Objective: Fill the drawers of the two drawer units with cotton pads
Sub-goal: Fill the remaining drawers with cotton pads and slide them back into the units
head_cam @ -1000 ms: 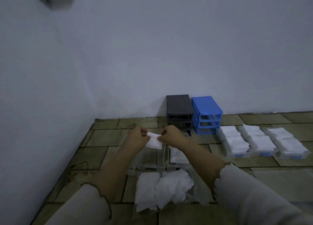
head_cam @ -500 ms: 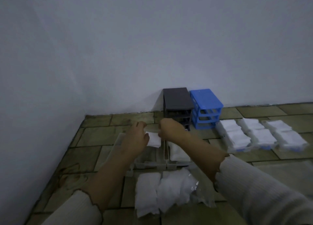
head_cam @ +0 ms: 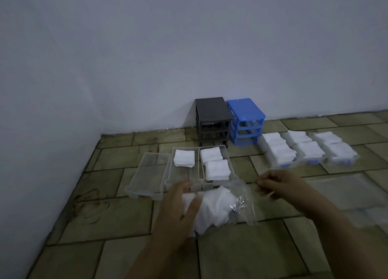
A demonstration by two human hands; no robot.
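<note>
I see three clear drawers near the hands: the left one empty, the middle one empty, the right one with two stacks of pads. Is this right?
Not quite. In the head view the middle drawer holds one stack of cotton pads. The left drawer is empty and the right drawer holds two stacks, as you said.

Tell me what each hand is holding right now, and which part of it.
The left hand rests open on the cotton pads in the plastic bag, gripping nothing. The right hand has curled fingers; whether it pinches the bag's edge cannot be told.
</note>
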